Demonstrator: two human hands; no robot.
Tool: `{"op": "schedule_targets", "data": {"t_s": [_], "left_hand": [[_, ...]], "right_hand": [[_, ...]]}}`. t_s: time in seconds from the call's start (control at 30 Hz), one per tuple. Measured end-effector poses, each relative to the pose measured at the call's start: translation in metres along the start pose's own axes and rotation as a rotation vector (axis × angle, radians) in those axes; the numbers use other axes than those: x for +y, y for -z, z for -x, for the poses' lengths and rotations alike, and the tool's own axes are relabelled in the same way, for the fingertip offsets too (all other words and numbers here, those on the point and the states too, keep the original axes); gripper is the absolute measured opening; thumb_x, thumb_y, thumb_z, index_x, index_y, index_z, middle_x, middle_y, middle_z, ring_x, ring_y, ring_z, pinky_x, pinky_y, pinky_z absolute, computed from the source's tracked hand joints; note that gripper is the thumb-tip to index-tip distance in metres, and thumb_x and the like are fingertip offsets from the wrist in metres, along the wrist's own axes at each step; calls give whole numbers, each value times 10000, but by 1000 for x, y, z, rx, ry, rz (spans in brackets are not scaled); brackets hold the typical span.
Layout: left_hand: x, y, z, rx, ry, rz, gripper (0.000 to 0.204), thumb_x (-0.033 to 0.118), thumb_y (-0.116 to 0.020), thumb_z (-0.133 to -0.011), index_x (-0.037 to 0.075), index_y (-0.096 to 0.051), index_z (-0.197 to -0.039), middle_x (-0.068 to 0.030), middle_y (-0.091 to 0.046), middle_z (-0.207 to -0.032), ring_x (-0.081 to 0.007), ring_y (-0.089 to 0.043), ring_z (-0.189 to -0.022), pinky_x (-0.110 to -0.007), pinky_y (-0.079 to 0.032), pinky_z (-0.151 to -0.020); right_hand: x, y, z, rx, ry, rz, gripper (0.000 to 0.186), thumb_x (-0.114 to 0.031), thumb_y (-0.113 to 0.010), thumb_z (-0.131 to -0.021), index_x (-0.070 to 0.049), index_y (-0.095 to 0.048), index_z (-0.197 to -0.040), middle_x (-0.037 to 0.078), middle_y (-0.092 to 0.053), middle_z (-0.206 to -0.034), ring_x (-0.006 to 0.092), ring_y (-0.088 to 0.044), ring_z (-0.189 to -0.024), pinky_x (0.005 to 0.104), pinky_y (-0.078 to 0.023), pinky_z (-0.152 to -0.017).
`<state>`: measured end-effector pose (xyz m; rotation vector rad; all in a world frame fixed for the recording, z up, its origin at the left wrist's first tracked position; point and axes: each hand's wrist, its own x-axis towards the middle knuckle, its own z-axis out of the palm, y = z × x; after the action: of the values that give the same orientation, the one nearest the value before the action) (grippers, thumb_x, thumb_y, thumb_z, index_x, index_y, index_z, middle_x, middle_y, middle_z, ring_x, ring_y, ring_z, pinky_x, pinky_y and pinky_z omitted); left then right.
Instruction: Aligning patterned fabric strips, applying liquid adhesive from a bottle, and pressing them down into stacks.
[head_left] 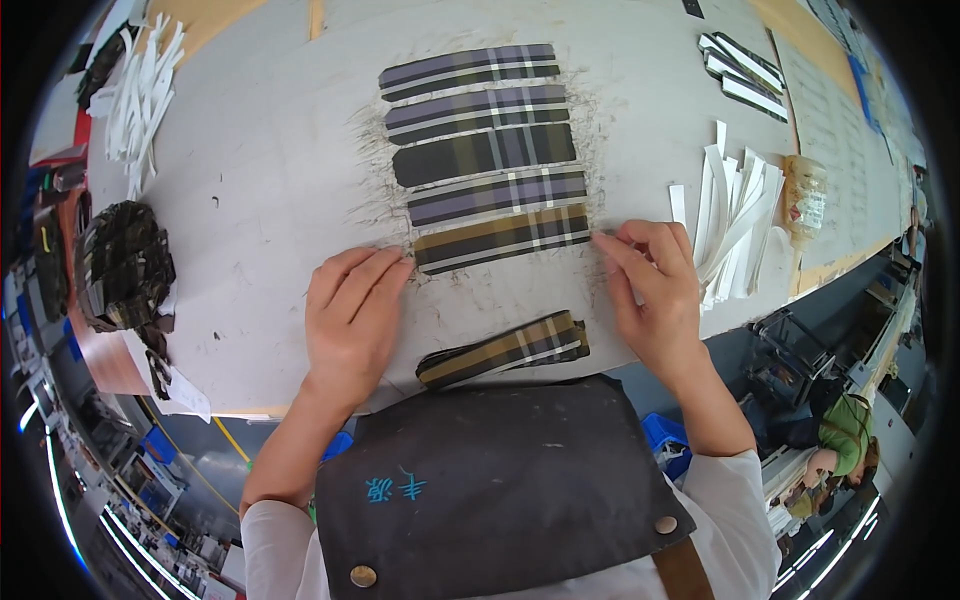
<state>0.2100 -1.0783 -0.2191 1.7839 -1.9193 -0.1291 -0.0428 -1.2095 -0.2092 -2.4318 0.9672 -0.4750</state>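
Note:
A column of several plaid fabric strips (pixel 484 148) lies on the table, each with a pointed left end. At the near end of the column is a brown, black and white plaid strip (pixel 500 240). My left hand (pixel 355 305) has its fingertips pressed together at that strip's left end. Opposite, my right hand (pixel 655 285) pinches at its right end with thumb and forefinger. Between my hands and my body rests a small stack of similar plaid strips (pixel 505 350), slightly slanted. The underside of the fingertips is hidden.
White strips (pixel 735 220) are heaped at the right, beside a clear jar (pixel 804 195). More white strips (pixel 148 95) lie at the far left, above a dark plaid bundle (pixel 125 265). Plaid and white pieces (pixel 742 75) sit at the far right. Glue-like streaks mark the tabletop (pixel 270 170).

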Motion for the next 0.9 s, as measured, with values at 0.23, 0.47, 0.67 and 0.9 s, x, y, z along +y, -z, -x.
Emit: {"op": "schedule_targets", "data": {"t_s": [0.23, 0.47, 0.67, 0.9], "left_hand": [[8, 11, 16, 2, 160, 32, 274, -104, -658, -675, -24, -664, -937, -112, -633, -920, -294, -584, -855, -346, -494, -708], [28, 16, 24, -222, 54, 272, 418, 118, -772, -640, -11, -628, -1011, -114, -568, -977, -294, -545, -903, -379, -459, -762], [37, 5, 31, -259, -35, 242, 476, 158, -772, -624, -6, -616, -1043, -98, -533, -1002, -279, -524, -936, -387, -440, -791], [38, 2, 29, -227, -56, 250, 489, 142, -792, -596, 4, -628, -1035, -99, -561, -969, -285, -540, -881, -389, -439, -742]], "right_hand": [[-11, 0, 2, -37, 57, -171, 300, 58, -684, -673, -9, -668, -964, 99, -574, -954, 282, -546, -843, 350, -481, -680], [-28, 0, 7, -268, 130, -259, 466, -78, -780, -632, -39, -628, -1071, 89, -537, -1070, 307, -509, -989, 405, -456, -806], [-27, -7, 20, -357, 189, -190, 539, -118, -797, -597, -65, -608, -1099, 76, -519, -1091, 311, -486, -1050, 424, -403, -879], [-29, -6, 27, -298, 172, -175, 513, -104, -797, -585, -62, -610, -1061, 80, -521, -1067, 300, -497, -1023, 410, -412, -850]]}}
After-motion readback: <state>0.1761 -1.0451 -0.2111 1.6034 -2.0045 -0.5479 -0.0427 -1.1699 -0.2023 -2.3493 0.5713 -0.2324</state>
